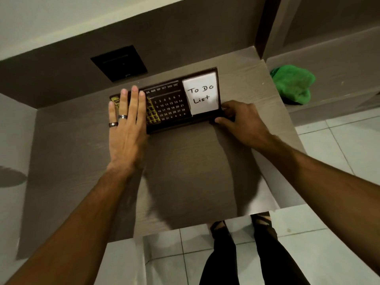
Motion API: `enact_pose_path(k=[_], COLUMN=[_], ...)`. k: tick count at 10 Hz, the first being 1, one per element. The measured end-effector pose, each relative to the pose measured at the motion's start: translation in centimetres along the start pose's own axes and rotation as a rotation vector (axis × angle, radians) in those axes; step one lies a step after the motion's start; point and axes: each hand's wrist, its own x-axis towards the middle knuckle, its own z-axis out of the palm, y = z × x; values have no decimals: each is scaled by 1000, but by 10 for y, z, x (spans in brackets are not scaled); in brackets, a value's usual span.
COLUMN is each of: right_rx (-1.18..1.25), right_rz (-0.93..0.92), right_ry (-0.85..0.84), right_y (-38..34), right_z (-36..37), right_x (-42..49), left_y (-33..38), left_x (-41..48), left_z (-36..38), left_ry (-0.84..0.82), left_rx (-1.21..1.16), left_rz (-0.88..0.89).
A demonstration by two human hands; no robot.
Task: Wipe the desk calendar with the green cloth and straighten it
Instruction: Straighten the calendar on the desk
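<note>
A dark brown desk calendar (pixel 170 103) stands on the grey-brown desk (pixel 185 161), tilted slightly, with white dates, gold tiles and a white "To Do List" note (pixel 202 93) at its right. My left hand (pixel 126 124) lies flat, fingers spread, over the calendar's left end; two fingers wear rings. My right hand (pixel 241 120) pinches the calendar's lower right corner. The green cloth (pixel 293 84) lies crumpled on a lower ledge to the right, apart from both hands.
A black square wall plate (pixel 119 63) sits on the brown back panel behind the calendar. White floor tiles (pixel 339 145) lie to the right and below. My legs and sandalled feet (pixel 242 225) show under the desk's front edge.
</note>
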Motion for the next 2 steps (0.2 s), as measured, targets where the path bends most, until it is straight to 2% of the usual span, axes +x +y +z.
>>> enact_pose_path(k=[1, 2], right_rx=[44, 98], right_rz=[-6, -25], right_ry=[-18, 56], right_y=[1, -15], right_z=[-15, -54], right_x=[-16, -40], left_y=[-1, 1], left_x=[-8, -17], left_z=[-4, -16], left_ry=[35, 82], left_rx=[-56, -132], left_rz=[-8, -47])
